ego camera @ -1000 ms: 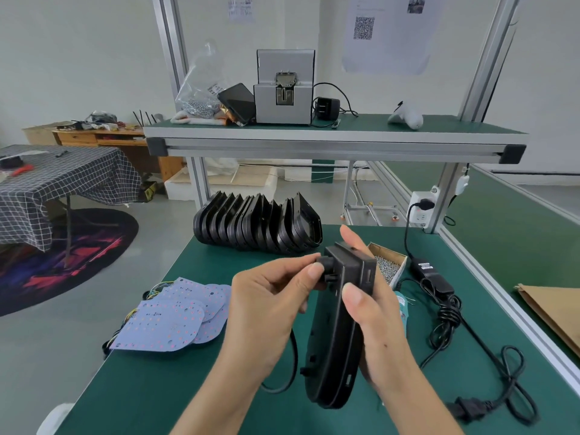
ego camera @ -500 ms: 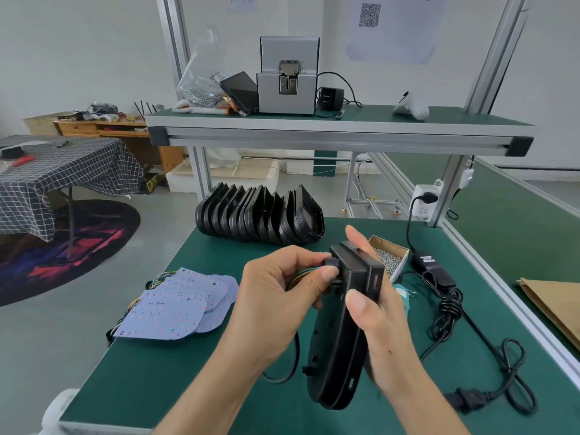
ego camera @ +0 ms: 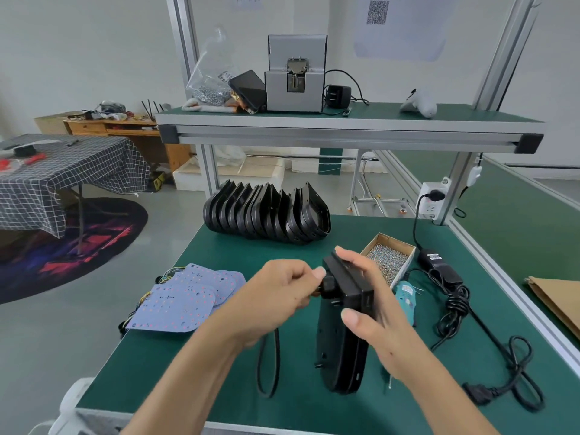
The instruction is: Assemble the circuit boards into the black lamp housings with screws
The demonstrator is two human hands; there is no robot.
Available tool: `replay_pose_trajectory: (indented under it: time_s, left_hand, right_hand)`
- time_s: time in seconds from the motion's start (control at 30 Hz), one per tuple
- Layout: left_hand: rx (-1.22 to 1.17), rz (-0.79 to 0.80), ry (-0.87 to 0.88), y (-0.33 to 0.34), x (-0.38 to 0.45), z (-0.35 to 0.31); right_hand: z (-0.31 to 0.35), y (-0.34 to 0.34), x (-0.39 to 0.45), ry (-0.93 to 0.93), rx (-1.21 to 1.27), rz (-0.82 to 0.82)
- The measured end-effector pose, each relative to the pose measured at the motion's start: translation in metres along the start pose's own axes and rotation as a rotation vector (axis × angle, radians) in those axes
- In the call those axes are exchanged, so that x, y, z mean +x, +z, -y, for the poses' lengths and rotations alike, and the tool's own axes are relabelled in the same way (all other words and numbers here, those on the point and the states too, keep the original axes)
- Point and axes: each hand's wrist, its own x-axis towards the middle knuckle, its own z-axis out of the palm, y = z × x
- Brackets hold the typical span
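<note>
At the moment of inspection one black lamp housing [ego camera: 343, 328] was in hand, held on edge just above the green bench mat [ego camera: 219, 378] at centre frame, its long axis running from the bottom centre up toward the frame's middle, with its square end uppermost. The right hand [ego camera: 373, 312] gripped its upper part, thumb on the near edge and fingers wrapped behind. The left hand [ego camera: 282, 296] was closed in a pinch on a small black fitting [ego camera: 328, 285] at the housing's upper left side; whether a cable passed through it could not be told from this angle. No board was visible inside this housing, and its interior faced away from view. A row of empty housings [ego camera: 266, 215] stood above centre and a stack of LED circuit boards [ego camera: 188, 296] lay at left, so most of the work appeared outstanding. The box of screws [ego camera: 389, 262] and the teal screwdriver [ego camera: 405, 296] lay right of centre, untouched.
</note>
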Motion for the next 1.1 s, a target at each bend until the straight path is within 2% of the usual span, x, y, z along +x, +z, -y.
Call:
replay_pose_trajectory:
  time_s: [0.07, 0.13, 0.33, 0.5, 0.73, 1.1]
  left_hand:
    - [-0.079, -0.003, -0.04, 0.002, -0.003, 0.005]
    - [-0.1, -0.072, -0.04, 0.008, -0.004, 0.012]
    - [0.125, -0.216, 0.077, 0.027, 0.0, 0.016]
    - [0.258, -0.303, 0.077, 0.044, -0.001, 0.017]
    - [0.291, -0.317, -0.031, 0.059, 0.003, 0.019]
    - [0.136, -0.297, 0.018, 0.056, 0.008, 0.021]
  right_hand:
    - [0.003, -0.011, -0.004, 0.034, -0.127, 0.065]
    - [0.01, -0.015, -0.005, 0.032, -0.238, 0.079]
    - [0.021, -0.006, 0.007, 0.132, -0.388, -0.06]
    - [0.022, -0.007, 0.007, 0.184, -0.501, -0.102]
    - [0.005, 0.003, 0.002, 0.099, -0.531, -0.179]
    - [-0.007, -0.001, 0.001, 0.081, -0.453, -0.316]
